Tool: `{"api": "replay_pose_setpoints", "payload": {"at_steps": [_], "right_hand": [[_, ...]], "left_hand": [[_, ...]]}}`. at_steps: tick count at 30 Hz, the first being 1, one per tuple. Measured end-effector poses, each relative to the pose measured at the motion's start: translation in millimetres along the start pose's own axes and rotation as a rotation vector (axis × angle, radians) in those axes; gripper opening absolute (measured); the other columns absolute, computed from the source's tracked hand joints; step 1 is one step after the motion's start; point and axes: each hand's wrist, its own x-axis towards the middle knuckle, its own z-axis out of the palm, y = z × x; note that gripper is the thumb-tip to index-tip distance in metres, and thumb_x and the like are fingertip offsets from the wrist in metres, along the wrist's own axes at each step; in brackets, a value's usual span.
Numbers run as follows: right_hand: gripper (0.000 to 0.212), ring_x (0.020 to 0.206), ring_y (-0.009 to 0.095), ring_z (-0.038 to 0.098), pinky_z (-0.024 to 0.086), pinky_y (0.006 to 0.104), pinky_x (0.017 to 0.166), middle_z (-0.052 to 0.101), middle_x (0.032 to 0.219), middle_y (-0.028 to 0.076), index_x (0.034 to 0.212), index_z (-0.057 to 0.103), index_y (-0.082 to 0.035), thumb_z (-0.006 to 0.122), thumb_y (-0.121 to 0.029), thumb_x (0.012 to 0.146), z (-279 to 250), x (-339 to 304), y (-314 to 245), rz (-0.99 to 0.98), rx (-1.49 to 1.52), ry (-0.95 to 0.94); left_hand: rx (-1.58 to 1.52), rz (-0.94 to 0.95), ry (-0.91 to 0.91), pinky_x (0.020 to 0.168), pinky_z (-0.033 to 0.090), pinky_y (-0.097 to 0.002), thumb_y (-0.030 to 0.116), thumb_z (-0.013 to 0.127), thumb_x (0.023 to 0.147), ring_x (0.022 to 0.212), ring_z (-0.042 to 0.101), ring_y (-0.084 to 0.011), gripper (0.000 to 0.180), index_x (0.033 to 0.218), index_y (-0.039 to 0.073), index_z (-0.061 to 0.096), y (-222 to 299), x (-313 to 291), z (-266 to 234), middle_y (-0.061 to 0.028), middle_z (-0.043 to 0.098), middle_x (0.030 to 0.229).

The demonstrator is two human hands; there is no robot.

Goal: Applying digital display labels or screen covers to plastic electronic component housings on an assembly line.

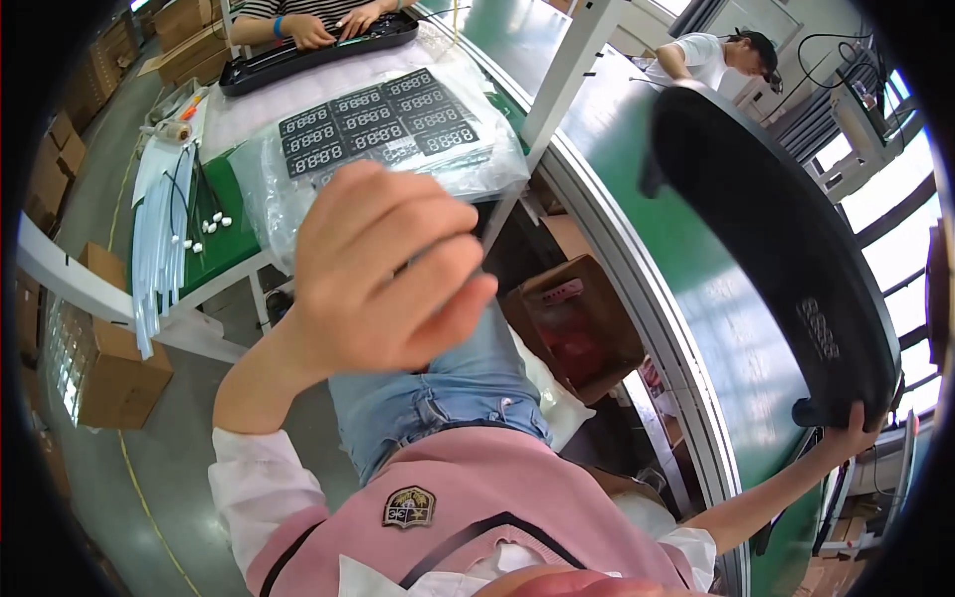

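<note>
My left hand is raised close to the camera above my lap, fingers curled tight against the thumb, and nothing shows inside it. My right hand reaches out to the right and grips the near end of a long, curved black plastic panel. The panel stretches away over the green conveyor belt. Just behind my left hand, a clear plastic bag of black digit-display sheets lies on the work table.
At the far end of the table another person's hands rest on a second black panel. A third person stands by the conveyor. White tubes and cables lie at the table's left, cardboard boxes on the floor, an open box under the belt.
</note>
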Motion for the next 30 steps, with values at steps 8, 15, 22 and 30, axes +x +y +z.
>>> {"api": "replay_pose_setpoints", "payload": {"at_steps": [8,15,22,30], "right_hand": [[0.044,0.084,0.036,0.066,0.052,0.0431,0.072,0.067,0.092,0.013,0.110,0.063,-0.008,0.081,-0.024,0.072,243,-46,86,-0.517,-1.038,-0.528],[0.031,0.089,0.031,0.066,0.053,0.0404,0.075,0.064,0.100,0.010,0.109,0.064,-0.010,0.070,-0.008,0.079,387,-82,151,-0.574,-0.730,-0.648],[0.040,0.105,0.032,0.063,0.051,0.0392,0.085,0.064,0.117,0.010,0.118,0.062,-0.009,0.064,0.005,0.081,549,-149,50,-0.541,-0.013,-1.102],[0.056,0.117,0.032,0.058,0.048,0.0381,0.098,0.059,0.132,0.012,0.135,0.053,-0.009,0.065,0.003,0.082,652,-164,77,-0.347,0.306,-1.342]], "left_hand": [[0.081,-0.277,-0.031,0.068,0.048,-0.0359,0.006,0.071,0.074,0.079,0.061,-0.0268,0.011,0.078,0.004,0.061,-45,-66,14,-0.0077,0.064,0.086],[0.135,-0.675,-0.070,0.071,0.049,-0.0360,0.007,0.070,0.078,0.082,0.062,-0.0278,0.009,0.079,0.003,0.062,-71,-138,-23,-0.0076,0.065,0.088],[0.146,-0.807,-0.207,0.086,0.050,-0.0387,0.024,0.065,0.086,0.101,0.063,-0.0311,0.025,0.099,0.003,0.064,-126,-123,21,-0.0099,0.066,0.107],[0.387,-0.689,-0.547,0.110,0.033,-0.0539,0.058,0.063,0.085,0.128,0.052,-0.0274,0.075,0.134,0.003,0.053,-189,-114,145,-0.0120,0.052,0.141]]}}
